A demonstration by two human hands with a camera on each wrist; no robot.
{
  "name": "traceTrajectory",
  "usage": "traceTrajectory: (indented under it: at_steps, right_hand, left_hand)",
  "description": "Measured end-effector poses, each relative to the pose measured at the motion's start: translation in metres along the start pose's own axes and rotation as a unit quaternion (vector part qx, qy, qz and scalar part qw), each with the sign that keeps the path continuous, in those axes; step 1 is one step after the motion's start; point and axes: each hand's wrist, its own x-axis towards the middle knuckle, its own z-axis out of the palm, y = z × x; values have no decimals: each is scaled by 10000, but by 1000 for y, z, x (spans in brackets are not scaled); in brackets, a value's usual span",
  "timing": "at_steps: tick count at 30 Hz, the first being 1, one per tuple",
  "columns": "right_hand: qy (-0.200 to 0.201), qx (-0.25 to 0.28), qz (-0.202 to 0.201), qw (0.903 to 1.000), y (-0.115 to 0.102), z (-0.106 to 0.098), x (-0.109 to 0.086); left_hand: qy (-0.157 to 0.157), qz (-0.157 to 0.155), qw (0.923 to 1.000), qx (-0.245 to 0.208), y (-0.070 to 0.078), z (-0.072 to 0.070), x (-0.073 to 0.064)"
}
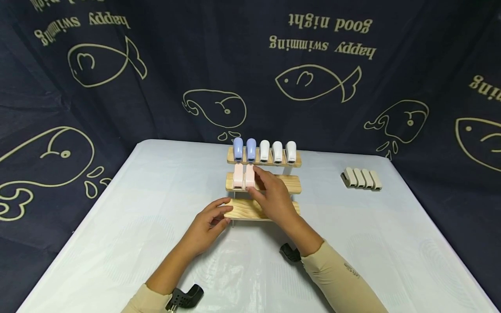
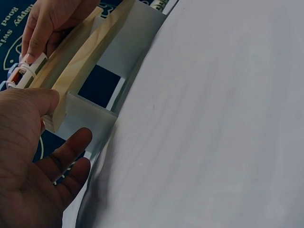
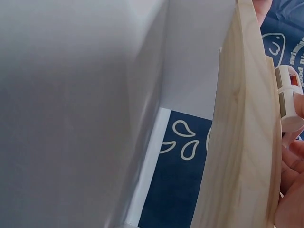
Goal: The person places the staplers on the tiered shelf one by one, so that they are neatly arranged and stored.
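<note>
A three-tier wooden display rack (image 1: 245, 210) stands on the table. My right hand (image 1: 275, 198) pinches a pink mini stapler (image 1: 250, 175) on the middle tier, fingers at its far end and thumb at its near end. Right beside that one, on its left, stands another pink stapler (image 1: 238, 176). At the left end of the lowest board, my left hand (image 1: 207, 226) holds the rack's edge; in the left wrist view one digit presses against the board (image 2: 80, 66) while other fingers spread apart below. The right wrist view shows a pink stapler (image 3: 288, 102) at the right edge, by the right fingers.
Two blue staplers (image 1: 238, 149) and three white staplers (image 1: 277, 152) line the top tier. To the right on the white-covered table (image 1: 391, 252), several beige staplers (image 1: 362, 178) stand in a row. A dark curtain (image 1: 250, 52) with fish drawings hangs behind.
</note>
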Motion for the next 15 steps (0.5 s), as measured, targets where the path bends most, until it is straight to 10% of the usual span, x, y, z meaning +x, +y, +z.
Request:
traceTrajectory:
  at_steps: [15]
  right_hand:
    - [-22,18,0,10000,2,-1,0]
  left_hand:
    - [9,-8,10000,65,2,0,0]
